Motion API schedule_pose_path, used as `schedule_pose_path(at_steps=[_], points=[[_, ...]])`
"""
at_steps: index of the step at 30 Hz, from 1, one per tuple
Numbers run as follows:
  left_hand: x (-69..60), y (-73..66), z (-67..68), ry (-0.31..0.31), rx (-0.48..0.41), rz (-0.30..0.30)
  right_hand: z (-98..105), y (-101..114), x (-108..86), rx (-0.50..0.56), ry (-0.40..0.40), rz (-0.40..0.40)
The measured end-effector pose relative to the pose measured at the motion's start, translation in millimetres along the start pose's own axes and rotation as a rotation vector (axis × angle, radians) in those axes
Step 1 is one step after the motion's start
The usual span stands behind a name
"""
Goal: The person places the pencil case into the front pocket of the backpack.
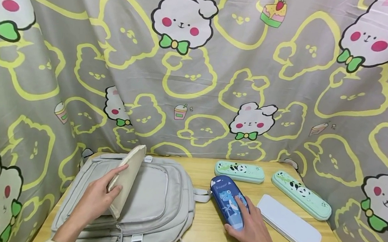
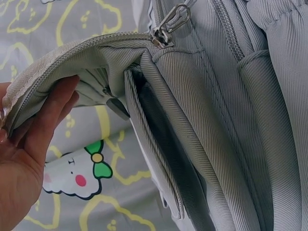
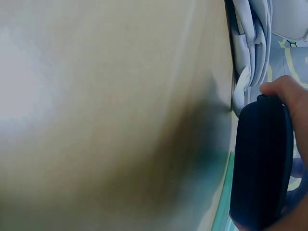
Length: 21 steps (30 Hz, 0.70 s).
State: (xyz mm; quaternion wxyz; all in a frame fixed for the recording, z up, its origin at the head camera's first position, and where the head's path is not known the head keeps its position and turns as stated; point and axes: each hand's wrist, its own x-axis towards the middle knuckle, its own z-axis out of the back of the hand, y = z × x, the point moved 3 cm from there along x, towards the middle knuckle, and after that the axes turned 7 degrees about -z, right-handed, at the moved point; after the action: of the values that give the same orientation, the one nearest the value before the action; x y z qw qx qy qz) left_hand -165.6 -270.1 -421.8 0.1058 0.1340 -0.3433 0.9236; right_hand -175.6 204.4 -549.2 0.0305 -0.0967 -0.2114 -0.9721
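A grey backpack (image 1: 176, 208) lies on the table at the left. My left hand (image 1: 95, 199) pinches its front pocket flap (image 1: 131, 181) and holds it raised. The left wrist view shows the flap's zipper edge (image 2: 48, 67) between thumb and fingers, with the pocket's dark gap (image 2: 163, 139) exposed below. To the right of the backpack, my right hand (image 1: 255, 232) grips a dark blue dinosaur pencil case (image 1: 226, 200) by its sides. In the right wrist view, the pencil case (image 3: 260, 163) appears edge-on, thumb at one end; its printed face is hidden there.
Two mint-green panda pencil cases (image 1: 239, 172) (image 1: 301, 195) lie at the back and right of the wooden table (image 1: 202, 229). A plain white pencil case (image 1: 290, 225) sits right of my right hand. A patterned curtain (image 1: 197, 79) surrounds the table's back and sides.
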Motion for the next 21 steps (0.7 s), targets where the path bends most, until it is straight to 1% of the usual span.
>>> schedule_pose_path(at_steps=[5,13,17,21], points=[[0.2,0.8,-0.9,-0.001,-0.01,-0.01,4.2,2.2,6.6,0.005,-0.001,0.072],[-0.4,2.4,-1.8,-0.012,-0.011,-0.034,5.9,10.9,15.3,-0.005,0.056,0.136],[-1.2,2.6,-2.6,-0.019,-0.006,-0.061,7.4,16.0,19.0,-0.002,0.048,0.192],[-2.2,2.7,-3.4,-0.024,-0.013,-0.062,8.9,22.2,22.4,0.012,0.036,0.269]])
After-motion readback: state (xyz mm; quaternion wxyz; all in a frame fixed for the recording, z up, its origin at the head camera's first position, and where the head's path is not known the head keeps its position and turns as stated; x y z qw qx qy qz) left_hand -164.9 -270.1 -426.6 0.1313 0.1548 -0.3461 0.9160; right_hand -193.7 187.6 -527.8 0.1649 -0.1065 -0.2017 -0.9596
